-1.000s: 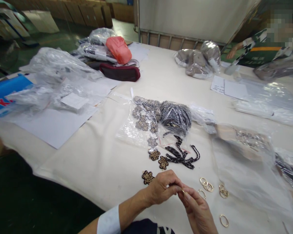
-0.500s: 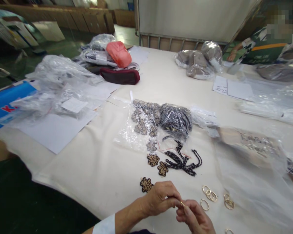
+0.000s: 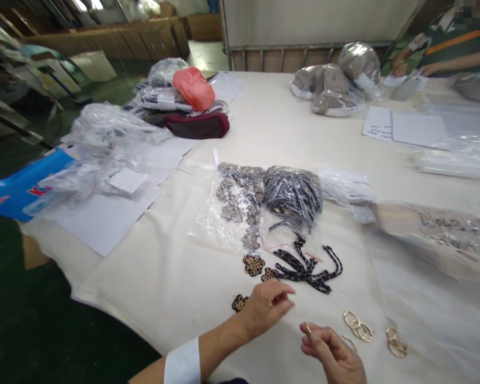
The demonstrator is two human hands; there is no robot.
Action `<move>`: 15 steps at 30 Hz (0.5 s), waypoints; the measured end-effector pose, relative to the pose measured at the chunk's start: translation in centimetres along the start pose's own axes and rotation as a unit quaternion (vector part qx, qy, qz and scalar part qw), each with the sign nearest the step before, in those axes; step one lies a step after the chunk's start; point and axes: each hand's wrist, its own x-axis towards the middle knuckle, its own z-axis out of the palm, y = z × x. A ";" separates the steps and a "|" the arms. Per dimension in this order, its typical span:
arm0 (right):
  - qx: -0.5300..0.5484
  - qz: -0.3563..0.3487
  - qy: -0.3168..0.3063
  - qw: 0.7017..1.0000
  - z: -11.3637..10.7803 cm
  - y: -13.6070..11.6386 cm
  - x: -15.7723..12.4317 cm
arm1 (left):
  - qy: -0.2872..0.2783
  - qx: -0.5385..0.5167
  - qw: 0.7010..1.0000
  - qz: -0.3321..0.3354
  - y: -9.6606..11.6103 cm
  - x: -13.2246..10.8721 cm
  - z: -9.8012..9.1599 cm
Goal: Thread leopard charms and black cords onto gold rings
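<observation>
My left hand (image 3: 266, 306) is over the table with thumb and fingers apart, holding nothing. Beside it lies a flower-shaped leopard-print piece (image 3: 240, 303), partly covered by the hand. My right hand (image 3: 332, 352) pinches a small gold ring (image 3: 308, 329), seen nearly edge-on. To the right rest several loose gold rings (image 3: 359, 326), one half hidden by my right hand. Above my left hand lie another leopard-print flower piece (image 3: 254, 265) and a third, partly covered. Next to them a bundle of black patterned cords (image 3: 308, 273) spills from under a clear plastic bag (image 3: 212, 221).
Left stand wrapped goods, a blue bag (image 3: 28, 184) and white paper (image 3: 104, 226). A maroon pouch (image 3: 198, 125) and a coral cap (image 3: 194, 88) lie farther back. Bagged caps (image 3: 332, 90) sit at the far side. Another person's hands (image 3: 400, 68) work at the back right.
My two hands have come apart; the left has opened and moved up and away. The right keeps the gold ring and has shifted slightly right. The camera view has shifted a little.
</observation>
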 end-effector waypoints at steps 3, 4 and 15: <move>-0.009 -0.004 0.014 1.000 0.3 -0.2 0.8 | 0.048 0.136 0.988 -0.050 -1.5 1.6 -1.3; -0.016 -0.006 0.015 1.000 0.4 -0.1 1.0 | 0.036 0.167 0.984 -0.050 -2.0 2.0 -1.5; -0.177 -0.119 0.030 0.977 -1.1 -2.2 2.0 | 0.083 -0.069 0.992 0.063 -0.1 2.4 -1.9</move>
